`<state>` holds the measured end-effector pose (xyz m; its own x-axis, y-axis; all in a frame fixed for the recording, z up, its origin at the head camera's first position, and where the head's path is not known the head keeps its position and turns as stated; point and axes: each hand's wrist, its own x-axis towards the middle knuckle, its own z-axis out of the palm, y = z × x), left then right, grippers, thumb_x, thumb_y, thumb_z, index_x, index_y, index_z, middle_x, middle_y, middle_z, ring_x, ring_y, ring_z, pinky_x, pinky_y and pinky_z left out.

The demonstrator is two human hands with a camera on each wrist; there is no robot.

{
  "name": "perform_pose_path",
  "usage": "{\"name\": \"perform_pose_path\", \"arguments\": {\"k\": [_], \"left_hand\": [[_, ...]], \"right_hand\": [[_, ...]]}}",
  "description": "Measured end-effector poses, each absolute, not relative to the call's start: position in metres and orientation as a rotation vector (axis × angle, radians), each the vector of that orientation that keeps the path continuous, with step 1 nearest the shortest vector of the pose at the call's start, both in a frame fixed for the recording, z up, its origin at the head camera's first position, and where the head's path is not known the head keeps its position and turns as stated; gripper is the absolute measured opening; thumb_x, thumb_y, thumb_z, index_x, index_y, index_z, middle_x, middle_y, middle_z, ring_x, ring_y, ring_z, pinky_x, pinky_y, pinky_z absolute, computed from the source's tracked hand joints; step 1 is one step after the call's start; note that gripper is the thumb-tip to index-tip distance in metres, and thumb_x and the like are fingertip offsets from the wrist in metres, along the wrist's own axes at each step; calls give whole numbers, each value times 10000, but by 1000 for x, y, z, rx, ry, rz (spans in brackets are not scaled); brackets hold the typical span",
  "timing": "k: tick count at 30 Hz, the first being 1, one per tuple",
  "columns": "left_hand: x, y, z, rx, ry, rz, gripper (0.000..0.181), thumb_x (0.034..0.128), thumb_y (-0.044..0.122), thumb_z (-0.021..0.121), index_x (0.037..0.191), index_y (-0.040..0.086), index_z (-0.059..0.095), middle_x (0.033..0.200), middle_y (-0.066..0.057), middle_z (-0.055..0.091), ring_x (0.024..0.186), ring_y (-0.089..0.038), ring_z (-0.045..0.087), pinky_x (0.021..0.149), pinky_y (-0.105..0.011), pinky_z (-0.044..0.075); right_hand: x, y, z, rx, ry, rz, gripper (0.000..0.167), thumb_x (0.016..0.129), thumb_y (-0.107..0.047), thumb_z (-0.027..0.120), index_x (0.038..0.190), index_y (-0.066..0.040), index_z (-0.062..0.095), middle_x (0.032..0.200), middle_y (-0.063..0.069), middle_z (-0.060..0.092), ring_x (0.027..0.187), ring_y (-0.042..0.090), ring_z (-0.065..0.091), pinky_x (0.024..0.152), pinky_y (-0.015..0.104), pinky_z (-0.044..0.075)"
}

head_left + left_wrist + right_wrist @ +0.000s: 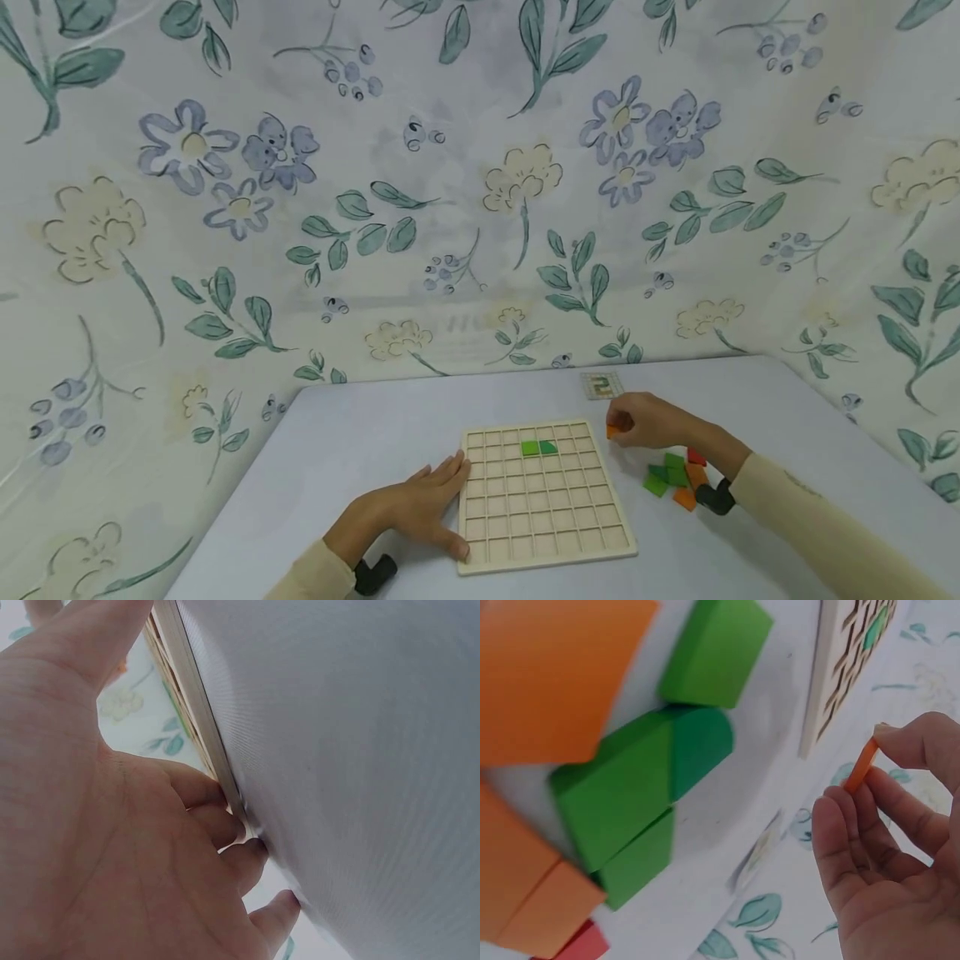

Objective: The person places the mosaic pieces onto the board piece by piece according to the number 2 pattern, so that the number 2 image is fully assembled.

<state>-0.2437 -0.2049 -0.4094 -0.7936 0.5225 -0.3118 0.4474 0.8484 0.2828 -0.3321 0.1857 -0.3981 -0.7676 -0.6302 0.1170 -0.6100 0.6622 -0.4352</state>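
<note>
A pale wooden grid board point(542, 500) lies on the table, with a light green square point(530, 448) and a darker green rounded piece point(548, 447) side by side in its upper cells. My left hand point(420, 505), fingers spread, rests against the board's left edge; in the left wrist view the hand point(127, 847) touches the board's side point(199, 712). Right of the board's top corner, my right hand point(645, 420) pinches an orange piece point(612, 431). In the right wrist view that hand point(907, 832) holds the thin orange piece point(862, 765) between thumb and fingertips.
Several loose green point(656, 485), orange point(684, 498) and red point(697, 457) pieces lie in a pile right of the board, beneath my right forearm. A small patterned card point(602, 385) lies near the table's back edge. Behind the table point(360, 425) hangs a floral cloth point(450, 208).
</note>
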Motion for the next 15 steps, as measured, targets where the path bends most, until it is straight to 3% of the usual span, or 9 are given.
{"name": "perform_pose_path", "arguments": {"k": [15], "left_hand": [[-242,-203,-407,702,2660,266,1220,733,639,781,1585,5,182,1678,-182,109,1565,-304,128,1252,-549,152]], "right_hand": [[-338,159,-390,-1146,2811,-702,63,864,-78,725,907,-118,701,851,-40,613,746,54,530,660,200,501]]}}
